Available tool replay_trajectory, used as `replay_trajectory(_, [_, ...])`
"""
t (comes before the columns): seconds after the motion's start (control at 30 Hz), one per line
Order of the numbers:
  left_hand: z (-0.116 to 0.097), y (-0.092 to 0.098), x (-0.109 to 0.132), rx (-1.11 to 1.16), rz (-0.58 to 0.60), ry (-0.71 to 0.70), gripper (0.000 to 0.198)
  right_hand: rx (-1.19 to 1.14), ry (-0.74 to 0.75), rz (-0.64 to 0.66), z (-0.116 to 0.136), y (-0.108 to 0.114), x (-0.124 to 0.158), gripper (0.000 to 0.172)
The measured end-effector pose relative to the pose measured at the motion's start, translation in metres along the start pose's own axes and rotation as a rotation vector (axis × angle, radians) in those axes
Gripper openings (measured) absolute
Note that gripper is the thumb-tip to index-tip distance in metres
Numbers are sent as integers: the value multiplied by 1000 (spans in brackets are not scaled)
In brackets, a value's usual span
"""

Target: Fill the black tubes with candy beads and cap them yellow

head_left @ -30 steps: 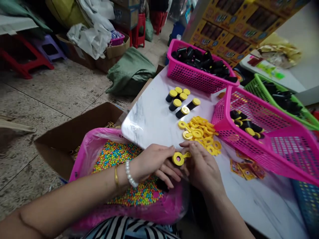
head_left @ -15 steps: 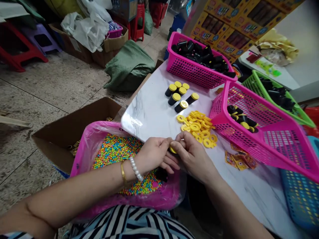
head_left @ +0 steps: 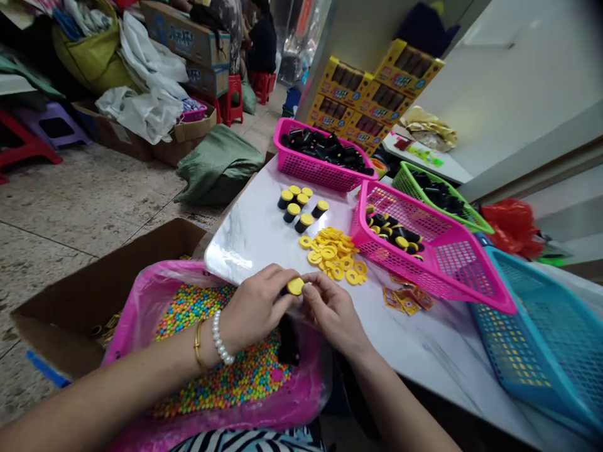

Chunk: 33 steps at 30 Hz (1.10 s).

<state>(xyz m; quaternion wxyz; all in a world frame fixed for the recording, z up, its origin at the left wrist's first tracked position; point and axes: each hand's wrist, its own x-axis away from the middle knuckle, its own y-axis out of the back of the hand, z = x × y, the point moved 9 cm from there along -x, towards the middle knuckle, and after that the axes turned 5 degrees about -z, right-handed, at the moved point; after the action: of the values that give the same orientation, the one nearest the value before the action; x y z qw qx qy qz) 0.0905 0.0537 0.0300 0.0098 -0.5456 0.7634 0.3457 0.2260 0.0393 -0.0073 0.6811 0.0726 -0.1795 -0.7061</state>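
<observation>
Just above the near edge of the table (head_left: 245, 245), the left hand (head_left: 257, 304) is curled closed around a black tube with a yellow cap (head_left: 295, 287), the cap facing up. The right hand (head_left: 332, 307) meets the cap's right side, thumb and forefinger drawn nearly together; whether they grip it or only touch it, I cannot tell.

Below the left hand and forearm is a plastic-lined pink tub (head_left: 123, 333) of small coloured beads (head_left: 226, 376), partly hidden by that arm. A black object (head_left: 288, 342) lies in it, near the right side.

Beyond the fingers, a loose heap of yellow rings (head_left: 332, 251) lies on the table, between the right hand and the near pink basket (head_left: 452, 273), which holds some black-and-yellow pieces. Behind the heap stands a small group of yellow-capped tubes (head_left: 304, 223). Orange printed packets (head_left: 407, 300) lie close beside the near basket, right of the heap.

Farther back, another pink basket (head_left: 313, 172) is full of black tubes, with a green basket (head_left: 471, 220) to its right and yellow boxes (head_left: 365, 103) stacked behind. A blue basket (head_left: 509, 351) takes up the table's right side, a red bag (head_left: 511, 223) behind it.

On the left, an open cardboard box (head_left: 51, 314) sits against the tub, and a green sack (head_left: 221, 166) rests on the floor beyond.
</observation>
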Motion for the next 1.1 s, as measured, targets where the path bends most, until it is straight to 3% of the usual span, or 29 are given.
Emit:
replay_trajectory(0.13, [22,17,-38,-96,-101,11,24,438,281,-481,13,79,9,29])
replay_trajectory(0.2, [37,19,-58,-132,-99,71,24,668,384,-609,12,105,12,31])
replay_trajectory(0.33, [54,19,-69,-153,-66,179,29,957,470,-575,-4,109,12,35])
replay_trajectory(0.4, [44,29,-51,-159,-169,130,32,1003,513,-611,-4,103,21,33])
replay_trajectory(0.47, [26,33,-20,-167,-235,20,21,995,546,-649,-1,97,31,31])
replay_trajectory(0.53, [8,15,15,-169,-100,-108,10,956,556,-656,2,94,36,29])
replay_trajectory(0.6, [0,-27,53,-162,230,-207,16,919,553,-653,2,93,37,28])
replay_trajectory(0.63, [2,-47,70,-176,372,-217,16,911,549,-656,2,94,37,29])
replay_trajectory(0.7, [12,-79,93,-209,545,-186,22,915,542,-665,2,95,35,32])
replay_trajectory(0.8, [26,-109,100,-261,632,-153,29,939,513,-674,0,96,33,36])
replay_trajectory(0.87, [29,-120,98,-289,651,-161,27,958,490,-677,-1,97,32,36])
replay_trajectory(0.97, [24,-124,97,-294,641,-206,28,990,485,-666,-2,96,32,37])
replay_trajectory(1.1, [14,-115,99,-331,636,-280,21,1022,522,-670,0,94,33,38])
